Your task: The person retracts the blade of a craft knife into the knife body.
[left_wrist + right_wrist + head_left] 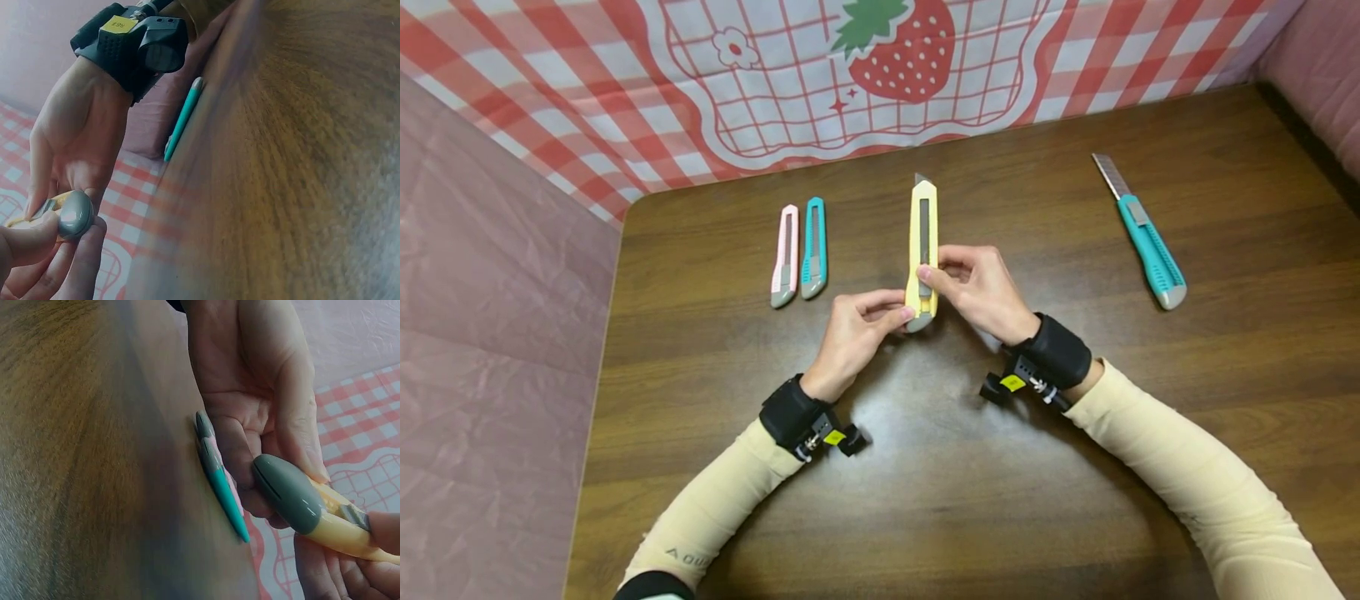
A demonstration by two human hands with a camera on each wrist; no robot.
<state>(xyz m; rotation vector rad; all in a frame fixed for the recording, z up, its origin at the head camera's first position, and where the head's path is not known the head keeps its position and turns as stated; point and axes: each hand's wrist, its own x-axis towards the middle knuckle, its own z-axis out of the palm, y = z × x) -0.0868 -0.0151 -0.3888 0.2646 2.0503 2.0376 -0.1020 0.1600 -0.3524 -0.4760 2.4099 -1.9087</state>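
Observation:
A yellow box cutter (913, 250) with a grey end cap stands between both hands, its blade tip showing a little at the far end. My left hand (853, 337) pinches its near end by the cap, thumb on top. The right hand (981, 287) grips it from the other side, with the thumb on the grey slider. In the left wrist view the grey cap (76, 214) faces the camera between the fingers. From the right wrist, the cap (289, 494) and the slider (355, 517) under the right thumb are visible.
A small pink box cutter (786, 250) and a small teal box cutter (815, 246) lie side by side at left. At right lies a larger teal box cutter (1150, 242) with its blade extended. A checked strawberry cloth (760, 92) hangs behind the wooden table (940, 517).

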